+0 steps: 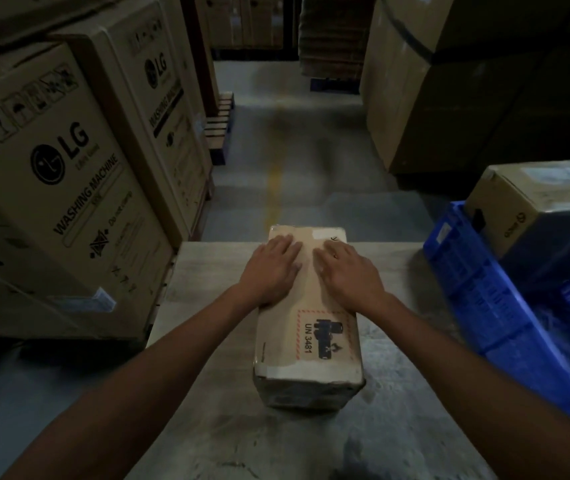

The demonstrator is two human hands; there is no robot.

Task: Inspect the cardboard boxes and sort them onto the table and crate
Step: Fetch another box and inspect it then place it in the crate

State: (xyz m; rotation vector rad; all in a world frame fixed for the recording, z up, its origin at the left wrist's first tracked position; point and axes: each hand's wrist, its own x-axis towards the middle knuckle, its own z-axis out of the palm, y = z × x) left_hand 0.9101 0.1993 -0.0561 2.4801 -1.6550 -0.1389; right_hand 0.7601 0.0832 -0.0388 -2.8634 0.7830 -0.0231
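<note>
Your forearms run out to the long cardboard box (311, 341), which lies lengthwise in the middle of the surface (207, 341), left of the blue crate (477, 296). Both hands rest flat on its far half, left hand (271, 268) and right hand (347, 275), fingers straight, gripping nothing. Judge it stiff but tired: the near end is crumpled and taped. The UN 3481 battery label asks for gentle handling. Take it by the long sides, not the worn end. It is plain brown, with a white sticker at the far end.

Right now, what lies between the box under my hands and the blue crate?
Just bare table between the box and crate, in the head view.
</note>
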